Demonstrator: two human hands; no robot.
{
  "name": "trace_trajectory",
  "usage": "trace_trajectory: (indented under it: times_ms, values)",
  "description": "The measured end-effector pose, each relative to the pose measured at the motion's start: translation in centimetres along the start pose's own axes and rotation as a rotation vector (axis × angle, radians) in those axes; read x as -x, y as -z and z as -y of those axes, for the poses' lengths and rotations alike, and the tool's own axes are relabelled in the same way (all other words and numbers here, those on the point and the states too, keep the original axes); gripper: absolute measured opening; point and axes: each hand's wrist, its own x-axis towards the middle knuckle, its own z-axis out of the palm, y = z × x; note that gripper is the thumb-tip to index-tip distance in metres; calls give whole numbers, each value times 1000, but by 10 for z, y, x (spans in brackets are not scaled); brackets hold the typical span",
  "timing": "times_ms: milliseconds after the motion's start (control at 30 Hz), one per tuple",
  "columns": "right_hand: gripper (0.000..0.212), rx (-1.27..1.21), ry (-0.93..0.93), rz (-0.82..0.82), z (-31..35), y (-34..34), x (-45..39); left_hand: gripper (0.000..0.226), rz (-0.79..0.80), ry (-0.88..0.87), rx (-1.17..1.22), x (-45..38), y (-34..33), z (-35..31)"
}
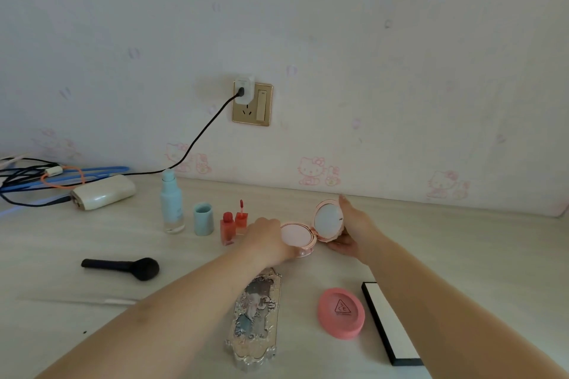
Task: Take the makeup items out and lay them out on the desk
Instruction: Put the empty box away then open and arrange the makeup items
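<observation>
Steadying the open pink compact point(311, 229) at frame center, the left hand point(267, 237) is gripping its base while the right hand point(351, 231) is grasping the mirrored lid, likely needing setting on the desk point(431, 243) next.

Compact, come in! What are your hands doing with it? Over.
Left hand on open compact's base, right hand holding its lid. Compact on desk. Lip tints close by left hand. Over.
</observation>
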Motion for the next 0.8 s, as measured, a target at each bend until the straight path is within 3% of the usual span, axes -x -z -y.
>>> trace_trajectory:
  times_ms: [200, 333, 500, 633, 700, 800]
  values:
    - [37, -66, 30, -15, -4, 0, -5, 79, -48, 15, 6, -3, -5, 0]
    - [40, 26, 60, -2, -4, 2, -3, 80, -52, 22, -6, -1, -5, -1]
    - [34, 233, 227, -69, 3, 11, 10, 79, -52, 13, 73, 10, 2, -4]
    - [35, 226, 355, -130, 9, 15, 33, 83, -20, -54, 156, 28, 16, 3]
    - [44, 179, 402, -113, 8, 10, 48, 81, 5, -92, 230, 41, 25, 11]
    - [24, 111, 411, 30, -2, -8, 83, 73, 60, -84, 412, 68, 40, 30]
